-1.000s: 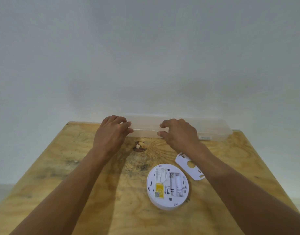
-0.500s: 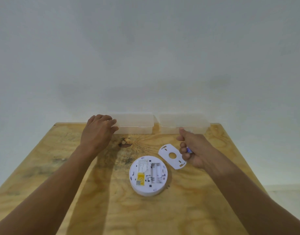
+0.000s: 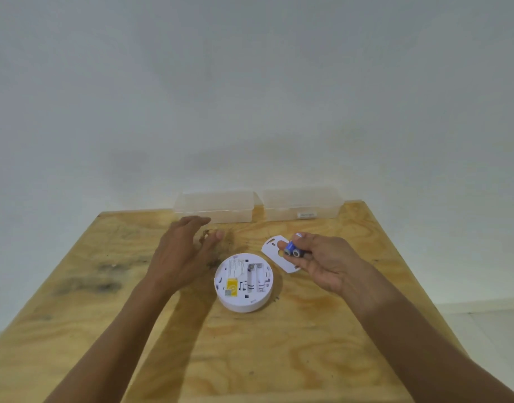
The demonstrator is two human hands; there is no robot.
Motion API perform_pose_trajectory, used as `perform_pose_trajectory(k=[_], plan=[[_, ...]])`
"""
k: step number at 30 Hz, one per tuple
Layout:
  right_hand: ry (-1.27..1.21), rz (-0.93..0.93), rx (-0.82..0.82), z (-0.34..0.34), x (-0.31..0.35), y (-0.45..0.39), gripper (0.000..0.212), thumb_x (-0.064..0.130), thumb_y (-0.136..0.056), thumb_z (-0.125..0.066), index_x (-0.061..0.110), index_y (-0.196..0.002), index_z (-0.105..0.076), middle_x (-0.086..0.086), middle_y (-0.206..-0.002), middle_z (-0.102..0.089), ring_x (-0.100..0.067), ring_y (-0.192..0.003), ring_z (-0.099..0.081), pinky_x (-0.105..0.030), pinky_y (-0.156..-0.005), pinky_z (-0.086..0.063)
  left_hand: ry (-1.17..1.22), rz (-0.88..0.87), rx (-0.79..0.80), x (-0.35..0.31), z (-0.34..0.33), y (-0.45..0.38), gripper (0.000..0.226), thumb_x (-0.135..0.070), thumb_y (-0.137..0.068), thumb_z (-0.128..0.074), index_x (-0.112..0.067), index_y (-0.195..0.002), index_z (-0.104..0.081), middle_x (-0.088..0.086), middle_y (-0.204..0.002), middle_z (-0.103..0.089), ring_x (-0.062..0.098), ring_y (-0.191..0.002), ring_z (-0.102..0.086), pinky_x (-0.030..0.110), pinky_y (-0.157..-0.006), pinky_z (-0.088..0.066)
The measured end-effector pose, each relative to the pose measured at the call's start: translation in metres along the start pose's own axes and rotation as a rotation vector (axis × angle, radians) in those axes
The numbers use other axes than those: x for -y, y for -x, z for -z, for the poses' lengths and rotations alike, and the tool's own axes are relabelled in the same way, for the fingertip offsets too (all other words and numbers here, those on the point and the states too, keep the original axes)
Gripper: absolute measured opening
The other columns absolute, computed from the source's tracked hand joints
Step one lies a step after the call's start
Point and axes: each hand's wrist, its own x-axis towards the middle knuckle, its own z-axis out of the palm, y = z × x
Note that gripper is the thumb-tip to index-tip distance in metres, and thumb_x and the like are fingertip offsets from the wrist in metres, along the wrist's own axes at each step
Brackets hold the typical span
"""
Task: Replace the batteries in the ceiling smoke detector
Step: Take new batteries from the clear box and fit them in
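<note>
A round white smoke detector point(image 3: 243, 283) lies back-up on the wooden table point(image 3: 250, 359), its battery bay showing with white cells in it. My right hand point(image 3: 322, 260) hovers to its right and grips two blue batteries point(image 3: 293, 250) between thumb and fingers. Under that hand lies the white mounting plate point(image 3: 274, 249), partly covered. My left hand point(image 3: 182, 251) hovers left of the detector with fingers spread and holds nothing.
Two translucent plastic boxes stand side by side at the table's far edge against the white wall, the left box point(image 3: 215, 205) and the right box point(image 3: 302, 202), which carries a small label. A dark knot in the wood lies beside my left thumb.
My left hand left the left box and drew back toward the detector, opening its fingers. My right hand turned palm-up, so the blue batteries now show.
</note>
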Motion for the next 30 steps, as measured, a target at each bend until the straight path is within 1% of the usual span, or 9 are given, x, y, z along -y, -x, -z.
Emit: perform_pose_trajectory(k=[3,5,9,11,14,17,20,25,30], plan=[[-0.051,-0.014,-0.045,-0.002,-0.005,0.0,0.009,-0.009,-0.093,-0.058,-0.014,-0.1,-0.06,-0.027,-0.104,-0.061,-0.034,-0.089,-0.069,-0.038,-0.066,-0.063,0.168,0.034,0.073,-0.011,-0.002,0.028,0.051,-0.045,-0.092,-0.064,-0.019,-0.136,-0.06,-0.003,-0.135,-0.064,0.007,-0.117,-0.054,0.027,-0.094,-0.04],[-0.035,-0.031,-0.09,-0.002,-0.007,0.0,0.012,-0.004,-0.092,-0.063,-0.014,-0.097,-0.062,-0.025,-0.099,-0.063,-0.03,-0.084,-0.066,-0.033,-0.063,-0.063,0.224,0.05,0.139,-0.011,-0.007,0.043,0.063,-0.054,-0.086,-0.065,-0.023,-0.141,-0.056,-0.009,-0.136,-0.062,0.003,-0.118,-0.056,0.021,-0.091,-0.041],[0.036,-0.036,-0.095,-0.006,-0.01,0.005,0.012,0.005,-0.09,-0.069,-0.007,-0.091,-0.067,-0.016,-0.084,-0.063,-0.016,-0.063,-0.053,-0.022,-0.049,-0.05,0.382,0.079,0.245,-0.002,-0.015,0.061,0.092,-0.067,-0.065,-0.078,-0.026,-0.143,-0.052,-0.019,-0.127,-0.064,-0.02,-0.109,-0.058,-0.002,-0.08,-0.042],[0.12,0.061,-0.067,-0.007,-0.013,0.007,0.01,0.006,-0.09,-0.069,-0.003,-0.094,-0.07,-0.009,-0.077,-0.062,-0.012,-0.059,-0.046,-0.021,-0.048,-0.044,0.425,0.072,0.283,0.002,-0.016,0.063,0.1,-0.064,-0.056,-0.083,-0.027,-0.143,-0.05,-0.02,-0.127,-0.065,-0.016,-0.111,-0.059,0.002,-0.084,-0.047],[0.461,0.42,-0.02,-0.009,-0.021,0.011,0.004,0.015,-0.087,-0.075,0.012,-0.089,-0.072,-0.001,-0.076,-0.069,-0.01,-0.059,-0.054,-0.02,-0.049,-0.042,0.4,0.041,0.317,0.006,-0.016,0.059,0.109,-0.064,-0.052,-0.086,-0.027,-0.146,-0.047,-0.018,-0.133,-0.063,-0.006,-0.119,-0.059,0.015,-0.096,-0.05],[0.822,0.725,0.061,-0.011,-0.027,0.017,0.009,0.022,-0.082,-0.079,0.022,-0.087,-0.073,0.008,-0.081,-0.074,-0.001,-0.069,-0.065,-0.019,-0.06,-0.05,0.376,-0.007,0.345,0.005,-0.014,0.053,0.107,-0.063,-0.051,-0.087,-0.029,-0.145,-0.047,-0.024,-0.132,-0.06,-0.011,-0.118,-0.057,0.006,-0.091,-0.046],[0.993,0.868,0.148,-0.011,-0.035,0.02,0.01,0.021,-0.081,-0.08,0.021,-0.089,-0.074,0.011,-0.085,-0.073,0.0,-0.077,-0.065,-0.01,-0.066,-0.045,0.405,-0.029,0.362,0.003,-0.015,0.05,0.091,-0.056,-0.054,-0.088,-0.035,-0.135,-0.053,-0.03,-0.117,-0.066,-0.009,-0.11,-0.062,0.01,-0.083,-0.05],[1.167,1.077,0.242,-0.006,-0.049,0.017,0.012,0.019,-0.081,-0.079,0.017,-0.093,-0.075,0.004,-0.089,-0.076,-0.009,-0.08,-0.065,-0.023,-0.069,-0.049,0.45,-0.049,0.34,0.004,-0.019,0.05,0.082,-0.046,-0.058,-0.09,-0.034,-0.132,-0.056,-0.018,-0.116,-0.07,0.001,-0.105,-0.068,0.016,-0.083,-0.054],[1.294,1.207,0.298,-0.001,-0.056,0.017,0.012,0.018,-0.08,-0.076,0.013,-0.091,-0.077,0.002,-0.09,-0.078,-0.007,-0.079,-0.063,-0.01,-0.068,-0.042,0.488,-0.047,0.32,0.003,-0.021,0.051,0.08,-0.038,-0.058,-0.093,-0.033,-0.13,-0.059,-0.018,-0.112,-0.072,-0.001,-0.101,-0.069,0.012,-0.079,-0.052]])
